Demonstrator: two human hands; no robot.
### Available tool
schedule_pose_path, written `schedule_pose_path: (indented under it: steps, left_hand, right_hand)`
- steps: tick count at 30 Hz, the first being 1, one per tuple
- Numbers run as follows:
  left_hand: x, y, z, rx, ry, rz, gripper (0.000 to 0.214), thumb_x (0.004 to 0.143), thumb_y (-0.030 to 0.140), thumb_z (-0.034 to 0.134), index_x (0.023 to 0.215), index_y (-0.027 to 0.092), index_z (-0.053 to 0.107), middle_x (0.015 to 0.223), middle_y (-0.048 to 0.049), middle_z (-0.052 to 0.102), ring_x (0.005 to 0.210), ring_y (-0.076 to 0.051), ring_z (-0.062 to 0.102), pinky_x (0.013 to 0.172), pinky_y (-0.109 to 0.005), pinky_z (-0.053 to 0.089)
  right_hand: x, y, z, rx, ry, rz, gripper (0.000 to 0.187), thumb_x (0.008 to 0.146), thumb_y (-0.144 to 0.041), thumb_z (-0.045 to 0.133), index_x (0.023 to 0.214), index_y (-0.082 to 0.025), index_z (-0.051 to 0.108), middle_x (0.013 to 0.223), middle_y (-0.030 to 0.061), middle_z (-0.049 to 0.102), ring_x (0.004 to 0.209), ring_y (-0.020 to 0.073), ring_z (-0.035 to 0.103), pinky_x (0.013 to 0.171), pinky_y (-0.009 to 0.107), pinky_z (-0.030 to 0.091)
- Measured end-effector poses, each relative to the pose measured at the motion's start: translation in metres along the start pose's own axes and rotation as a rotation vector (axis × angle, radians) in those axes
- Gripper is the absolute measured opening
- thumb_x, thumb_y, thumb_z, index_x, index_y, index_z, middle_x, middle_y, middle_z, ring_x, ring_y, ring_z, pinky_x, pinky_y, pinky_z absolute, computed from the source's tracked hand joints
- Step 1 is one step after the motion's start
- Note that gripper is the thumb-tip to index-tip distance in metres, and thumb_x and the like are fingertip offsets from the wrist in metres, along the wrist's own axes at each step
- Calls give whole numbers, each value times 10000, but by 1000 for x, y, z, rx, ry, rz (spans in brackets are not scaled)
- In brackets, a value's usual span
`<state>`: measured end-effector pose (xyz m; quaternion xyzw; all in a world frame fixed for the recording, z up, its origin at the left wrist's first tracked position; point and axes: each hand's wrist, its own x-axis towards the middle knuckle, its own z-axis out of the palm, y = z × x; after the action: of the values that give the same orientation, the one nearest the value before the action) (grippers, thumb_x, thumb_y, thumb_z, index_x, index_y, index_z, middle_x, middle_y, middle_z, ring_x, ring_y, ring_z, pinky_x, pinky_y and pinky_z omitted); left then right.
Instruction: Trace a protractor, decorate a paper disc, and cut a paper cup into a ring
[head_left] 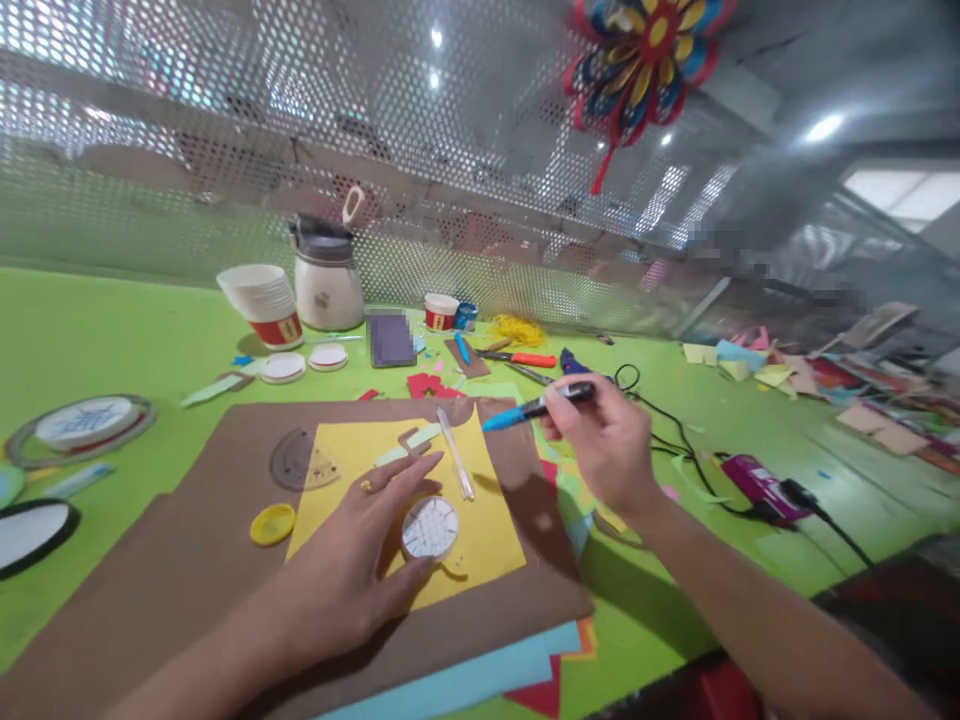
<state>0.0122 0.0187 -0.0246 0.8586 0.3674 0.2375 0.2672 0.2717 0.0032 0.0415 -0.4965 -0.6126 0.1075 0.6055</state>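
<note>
A small white disc (430, 528) with dark lines drawn across its face is over a yellow paper sheet (491, 530). My left hand (375, 540) curves round its left side, the thumb at the lower edge and a finger at the upper edge. Above the sheet's right side, my right hand (604, 440) grips a marker pen (536, 405) with a black barrel and a blue end pointing left. A slim white pen (456, 455), a brown semicircular protractor (304, 462) and pale green paper strips (420, 437) lie near the left hand.
Brown board (187, 560) lies under the sheet, with a yellow lid (272, 524) on it. Behind stand stacked paper cups (262, 300) and a white jug (328, 285). Scissors (525, 358) lie beyond the board. A purple power strip (765, 488) with black cables sits right.
</note>
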Motion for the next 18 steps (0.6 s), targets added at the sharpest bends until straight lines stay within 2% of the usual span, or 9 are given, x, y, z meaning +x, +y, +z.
schedule_pose_path:
  steps: [4,9,12,15,18]
  left_hand:
    - [0,1,-1,0,12,-6,716,886,310,589,1541,327,301,1484,-93,526,1360,-325,481,1114,-512,414]
    - [1,0,1,11,28,-31,772,846,284,626,1543,326,297,1442,-102,551,1335,-336,509,1102,-528,426]
    - [0,-2,1,25,30,-51,792,833,266,628,1546,330,289,1422,-99,572,1307,-328,547,1087,-520,450]
    - [-2,-3,-1,52,2,-62,810,821,256,632,1549,348,287,1451,-91,565,1296,-328,572,1056,-501,493]
    - [-5,-6,-1,58,-12,-94,863,795,236,647,1555,383,265,1491,-75,541,1267,-314,608,1028,-463,530]
  right_hand:
    - [55,24,-1,-75,43,-1,225,886,-399,658,827,-191,598,607,-42,621,507,113,599,511,236,512]
    - [131,75,25,-206,59,52,230,931,-362,633,793,-185,582,641,-35,613,581,121,609,587,250,531]
    - [176,101,48,-309,36,111,187,961,-326,645,942,-140,650,865,13,686,744,147,668,703,318,573]
    - [215,123,73,-390,0,184,258,979,-333,631,1160,-150,643,1129,70,681,939,199,685,810,394,589]
    - [242,143,97,-444,-35,250,310,979,-333,629,1238,-163,617,1226,90,652,1021,227,673,858,430,583]
